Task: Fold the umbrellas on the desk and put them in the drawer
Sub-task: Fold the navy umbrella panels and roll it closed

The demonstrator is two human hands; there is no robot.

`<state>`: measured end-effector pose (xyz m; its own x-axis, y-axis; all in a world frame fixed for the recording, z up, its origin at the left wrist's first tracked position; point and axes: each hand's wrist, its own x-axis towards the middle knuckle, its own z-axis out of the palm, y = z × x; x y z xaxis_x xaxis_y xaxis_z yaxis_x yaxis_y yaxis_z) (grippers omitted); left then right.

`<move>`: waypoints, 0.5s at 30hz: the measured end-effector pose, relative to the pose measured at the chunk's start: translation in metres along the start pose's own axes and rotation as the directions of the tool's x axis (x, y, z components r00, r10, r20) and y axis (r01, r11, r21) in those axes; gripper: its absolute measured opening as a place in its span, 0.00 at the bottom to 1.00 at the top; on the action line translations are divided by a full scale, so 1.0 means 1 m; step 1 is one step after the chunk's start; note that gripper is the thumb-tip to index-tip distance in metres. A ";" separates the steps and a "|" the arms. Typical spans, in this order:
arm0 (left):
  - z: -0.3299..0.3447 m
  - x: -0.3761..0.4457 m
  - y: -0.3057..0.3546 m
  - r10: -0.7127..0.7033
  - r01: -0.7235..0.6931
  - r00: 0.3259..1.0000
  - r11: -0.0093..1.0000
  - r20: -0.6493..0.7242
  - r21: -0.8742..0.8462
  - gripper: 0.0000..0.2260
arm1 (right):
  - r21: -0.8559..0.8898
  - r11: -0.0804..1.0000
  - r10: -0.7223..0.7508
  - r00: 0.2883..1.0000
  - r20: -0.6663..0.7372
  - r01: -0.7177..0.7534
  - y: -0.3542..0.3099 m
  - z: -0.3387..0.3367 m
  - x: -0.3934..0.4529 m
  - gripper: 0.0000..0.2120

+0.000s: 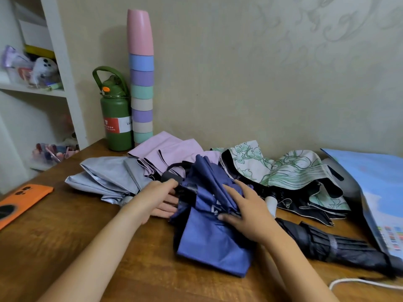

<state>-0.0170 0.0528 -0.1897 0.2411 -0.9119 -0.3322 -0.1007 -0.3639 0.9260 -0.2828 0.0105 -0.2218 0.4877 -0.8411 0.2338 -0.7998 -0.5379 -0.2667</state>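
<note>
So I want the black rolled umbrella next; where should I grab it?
Grip the black rolled umbrella round its strapped middle, coming from above with the right hand. It lies flat, already tightly rolled, its near side unobstructed.

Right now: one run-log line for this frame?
step: folding blue umbrella | left hand: grips handle end | right hand: presses canopy folds | drawer: not in view
</note>
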 end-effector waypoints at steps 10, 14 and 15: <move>-0.011 0.025 -0.022 0.662 -0.465 0.738 0.360 0.130 0.809 0.24 | -0.058 0.992 0.114 0.991 0.076 -0.110 -0.007 -0.004 0.009 0.43; -0.014 0.020 -0.014 0.654 -0.434 0.750 0.371 0.100 0.821 0.19 | 0.017 0.997 0.077 0.990 0.121 -0.080 -0.002 -0.020 0.002 0.21; -0.016 0.020 -0.013 0.644 -0.456 0.758 0.411 0.103 0.790 0.19 | 0.039 0.996 0.071 0.986 0.148 -0.077 -0.002 -0.023 -0.002 0.20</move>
<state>0.0044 0.0423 -0.2053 0.0188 -0.9453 0.3255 -0.9136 0.1160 0.3898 -0.2902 0.0143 -0.2001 0.4766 -0.8761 0.0731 -0.8208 -0.4732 -0.3198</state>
